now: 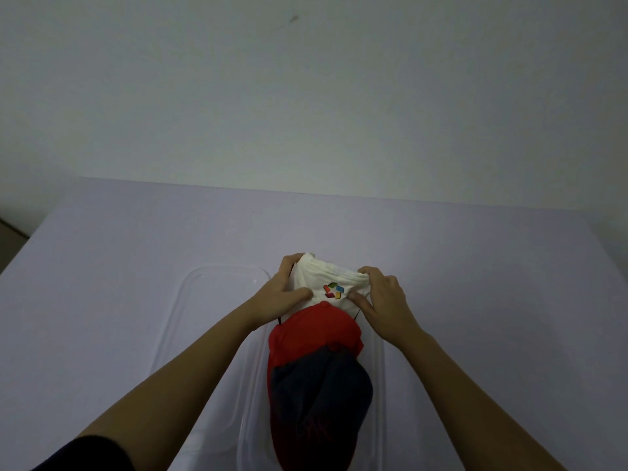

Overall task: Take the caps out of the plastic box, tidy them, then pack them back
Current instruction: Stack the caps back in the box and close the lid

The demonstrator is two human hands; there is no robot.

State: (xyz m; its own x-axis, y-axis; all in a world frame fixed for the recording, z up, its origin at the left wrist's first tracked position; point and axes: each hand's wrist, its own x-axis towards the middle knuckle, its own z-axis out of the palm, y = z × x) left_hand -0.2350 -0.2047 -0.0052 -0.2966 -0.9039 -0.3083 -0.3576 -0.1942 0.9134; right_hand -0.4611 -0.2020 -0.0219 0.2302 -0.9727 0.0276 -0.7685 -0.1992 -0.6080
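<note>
L hand (284, 294) + R hand (385, 302) pinch white cap (328, 275); risk: pull prob drags overlapping red cap (316, 329) out of box (380, 375) too.

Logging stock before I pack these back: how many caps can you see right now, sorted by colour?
white cap: 1, gripped by the left hand and right hand
red cap: 1
dark blue cap: 1
Total: 3 caps. I cannot tell which cap the red patch at the near end belongs to.
</note>
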